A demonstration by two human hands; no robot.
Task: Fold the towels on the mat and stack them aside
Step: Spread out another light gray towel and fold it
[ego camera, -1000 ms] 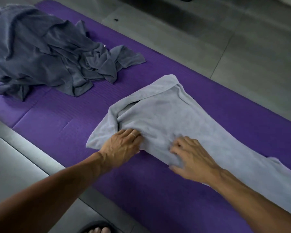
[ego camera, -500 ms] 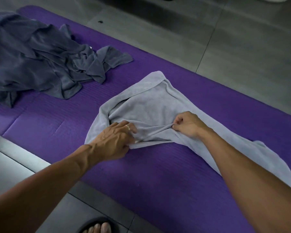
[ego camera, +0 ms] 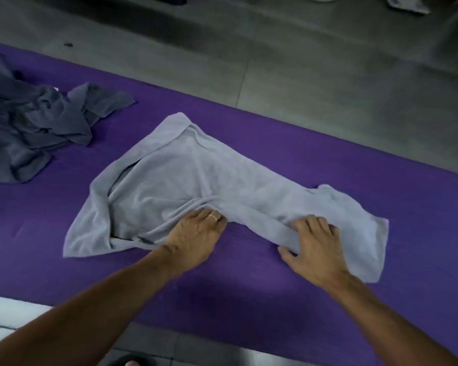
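A light grey towel [ego camera: 196, 178] lies crumpled and partly doubled over across the purple mat [ego camera: 236, 281]. Its left end is folded onto itself and its right end is bunched. My left hand [ego camera: 195, 237] grips a gathered ridge at the middle of the towel's near edge, with the fingers curled into the cloth. My right hand [ego camera: 313, 247] holds the near edge further right, fingers on top and thumb by the hem. A heap of dark grey towels [ego camera: 35, 130] sits on the mat at the far left.
Grey tiled floor [ego camera: 315, 75] runs beyond the mat's far edge. A white strip [ego camera: 8, 310] shows at the near left beside the mat. A toe in a dark sandal [ego camera: 131, 363] peeks in at the bottom edge.
My right hand has left the pinched fold beside my left hand and moved right along the towel's near edge. My left hand has stayed on the gathered cloth. The view has shifted right.
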